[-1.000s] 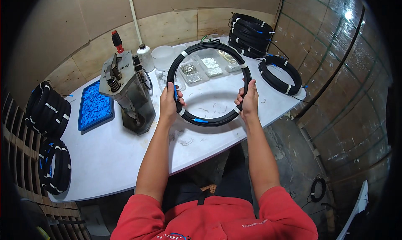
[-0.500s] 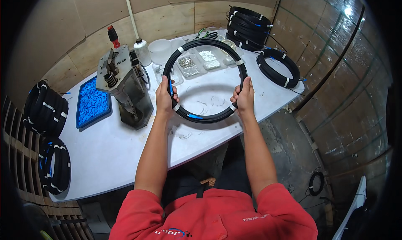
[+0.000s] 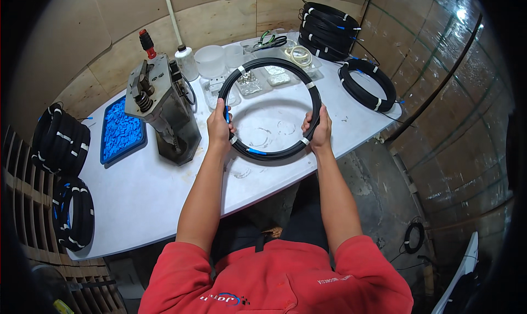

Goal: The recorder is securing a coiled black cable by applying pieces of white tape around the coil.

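A ring-shaped coil of black cable (image 3: 280, 155) is held up over the white table between my two hands. White tape bands bind it at several spots, and a blue connector (image 3: 256, 151) lies along its near side. My left hand (image 3: 219, 128) is closed round the coil's left side, where another blue piece (image 3: 227, 114) shows by the thumb. On the opposite side, my right hand (image 3: 319, 128) grips the cable near a white band, thumb up and fingers curled inward.
A metal press (image 3: 164, 111) stands left of centre beside a tray of blue parts (image 3: 122, 128). Clear trays (image 3: 250, 85) and white tubs (image 3: 210, 61) sit behind the coil. More cable coils are stacked at far right (image 3: 328, 31) and left (image 3: 60, 141); one lies singly (image 3: 369, 86).
The coil's upper edge has dropped slightly in view and the ring looks a little smaller, uncovering more of the trays behind. Both hands keep their hold.
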Available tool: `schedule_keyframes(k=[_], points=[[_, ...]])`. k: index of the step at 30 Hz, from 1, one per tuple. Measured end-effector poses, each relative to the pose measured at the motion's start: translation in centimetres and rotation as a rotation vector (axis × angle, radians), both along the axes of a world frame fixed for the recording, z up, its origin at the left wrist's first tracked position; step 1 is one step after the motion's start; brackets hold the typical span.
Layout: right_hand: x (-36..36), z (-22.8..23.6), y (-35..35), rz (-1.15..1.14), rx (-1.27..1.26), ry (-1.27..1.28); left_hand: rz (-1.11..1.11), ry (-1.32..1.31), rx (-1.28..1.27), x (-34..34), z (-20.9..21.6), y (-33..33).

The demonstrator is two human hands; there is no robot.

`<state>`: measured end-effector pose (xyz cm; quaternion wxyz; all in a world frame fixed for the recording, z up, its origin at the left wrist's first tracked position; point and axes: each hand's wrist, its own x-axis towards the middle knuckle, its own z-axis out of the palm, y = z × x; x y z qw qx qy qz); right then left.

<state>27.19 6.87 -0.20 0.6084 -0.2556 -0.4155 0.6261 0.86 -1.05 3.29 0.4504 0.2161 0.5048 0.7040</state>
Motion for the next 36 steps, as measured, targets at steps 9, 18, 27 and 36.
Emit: schedule_keyframes(k=[9, 18, 27, 36], points=[[0.0, -0.4, 1.2, -0.065, 0.03, -0.115, 0.011, -0.001, -0.014, 0.0, -0.1, 0.2], [0.1, -0.4, 1.0, -0.068, 0.024, -0.106, 0.058, 0.048, -0.041, 0.2, -0.4, 0.6], [0.7, -0.3, 1.2, -0.042, -0.147, -0.081, -0.077, 0.039, 0.026, -1.4, -1.2, 0.6], [0.7, 1.4, -0.2, 0.042, -0.156, -0.065, -0.223, 0.396, 0.132, -3.5, -0.9, 0.1]])
